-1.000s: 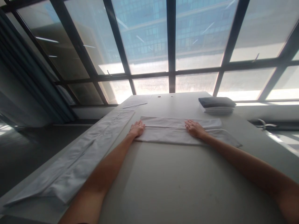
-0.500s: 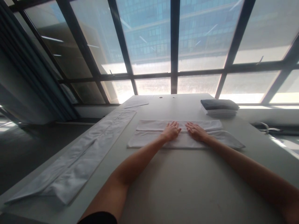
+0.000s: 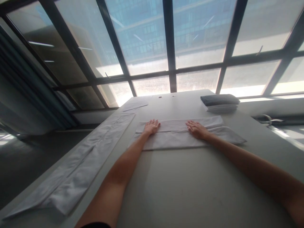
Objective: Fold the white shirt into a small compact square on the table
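A folded white cloth (image 3: 173,140) lies flat across the table in front of me, with a lengthwise seam where its folded edges meet. My left hand (image 3: 152,127) rests palm down near the cloth's left end, fingers spread. Flat on the cloth right of its middle is my right hand (image 3: 196,129), its fingers stretched out. Neither hand grips anything. The cloth's right end tapers to a point beyond my right hand.
A long, wrinkled white cloth (image 3: 78,161) runs along the left side of the white table (image 3: 175,186). At the back right sits a folded stack with a dark cloth (image 3: 219,99) on top. Large windows and a dark curtain (image 3: 35,82) stand beyond.
My left hand has slid left along the cloth, away from my right hand, which stays in about the same place on it. The view has tilted slightly.
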A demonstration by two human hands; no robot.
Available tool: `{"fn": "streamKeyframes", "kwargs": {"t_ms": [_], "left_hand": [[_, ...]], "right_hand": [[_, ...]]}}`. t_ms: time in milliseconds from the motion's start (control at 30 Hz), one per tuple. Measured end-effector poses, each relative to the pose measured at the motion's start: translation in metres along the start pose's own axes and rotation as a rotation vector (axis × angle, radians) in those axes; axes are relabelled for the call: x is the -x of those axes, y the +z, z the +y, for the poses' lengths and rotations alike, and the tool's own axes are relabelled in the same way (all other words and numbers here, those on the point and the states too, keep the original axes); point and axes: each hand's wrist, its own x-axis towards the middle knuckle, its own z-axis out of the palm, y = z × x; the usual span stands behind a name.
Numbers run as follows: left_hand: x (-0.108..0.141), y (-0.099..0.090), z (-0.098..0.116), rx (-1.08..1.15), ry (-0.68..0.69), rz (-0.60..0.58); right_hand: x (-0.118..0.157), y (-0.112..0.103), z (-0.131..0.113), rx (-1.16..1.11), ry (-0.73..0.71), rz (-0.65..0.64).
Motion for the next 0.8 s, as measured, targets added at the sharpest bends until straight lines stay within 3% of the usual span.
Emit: {"fn": "streamKeyframes", "kwargs": {"t_ms": [100,200,367,533,600,667,733,800], "left_hand": [[0.005,-0.007,-0.041,-0.013,-0.1,-0.002],[0.011,-0.011,-0.064,-0.006,-0.173,0.0],[0.019,-0.014,-0.08,0.004,-0.209,-0.009],[0.029,-0.023,-0.091,-0.05,-0.232,0.013],[0.032,-0.025,-0.08,-0.085,-0.239,0.059],[0.033,-0.023,-0.052,-0.11,-0.18,0.138],[0.033,-0.016,-0.008,-0.105,-0.03,0.221],[0.033,-0.006,0.043,-0.053,0.139,0.202]], "right_hand": [[0.001,-0.001,-0.001,-0.003,0.008,0.0],[0.002,-0.002,0.0,-0.006,0.007,-0.004],[0.002,-0.001,-0.003,0.003,-0.008,-0.005],[0.005,0.002,-0.028,-0.002,-0.024,0.03],[0.005,0.001,-0.039,-0.018,-0.036,0.033],[0.004,-0.001,-0.048,-0.045,-0.037,0.019],[0.0,-0.004,-0.051,-0.075,-0.028,-0.011],[-0.003,-0.008,-0.049,-0.096,0.018,-0.04]]}}
